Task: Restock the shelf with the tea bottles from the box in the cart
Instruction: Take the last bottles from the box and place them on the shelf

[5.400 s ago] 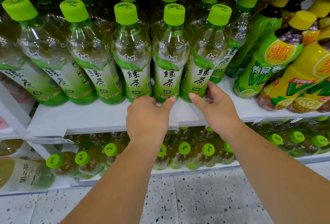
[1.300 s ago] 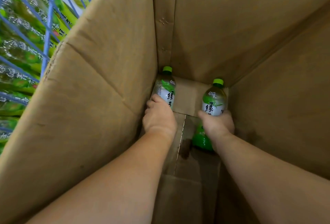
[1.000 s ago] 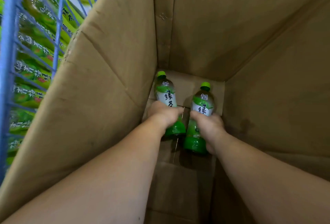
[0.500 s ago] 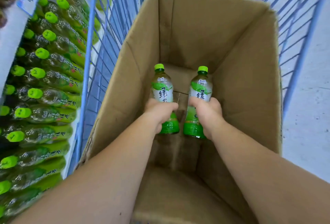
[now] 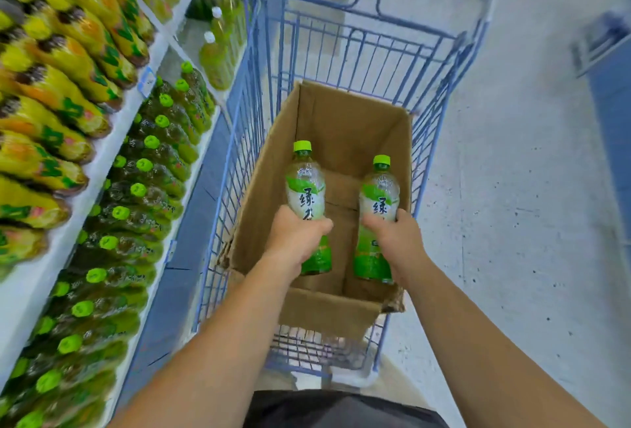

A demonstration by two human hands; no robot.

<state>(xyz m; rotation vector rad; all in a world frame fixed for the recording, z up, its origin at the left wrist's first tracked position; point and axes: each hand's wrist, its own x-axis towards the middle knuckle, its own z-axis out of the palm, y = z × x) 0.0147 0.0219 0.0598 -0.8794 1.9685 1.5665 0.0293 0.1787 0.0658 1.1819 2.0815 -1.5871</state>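
- Left hand [image 5: 293, 240]: fingers wrapped round the middle of the left bottle [image 5: 305, 188], green cap pointing far.
- Right hand [image 5: 397, 240]: clamped the same way on the right bottle [image 5: 379, 195].
- Both bottles are held over the opening of the box [image 5: 345, 120], side by side and apart.
- Box: brown cardboard, open-topped, standing in the blue wire cart [image 5: 358, 52].
- Shelf [image 5: 112, 144]: along the cart's left, with green-capped bottles [image 5: 150, 168] on the lower tier and yellow bottles [image 5: 68, 79] above.

Yellow shelf bottles [image 5: 51, 113] — blurred, labels unreadable.
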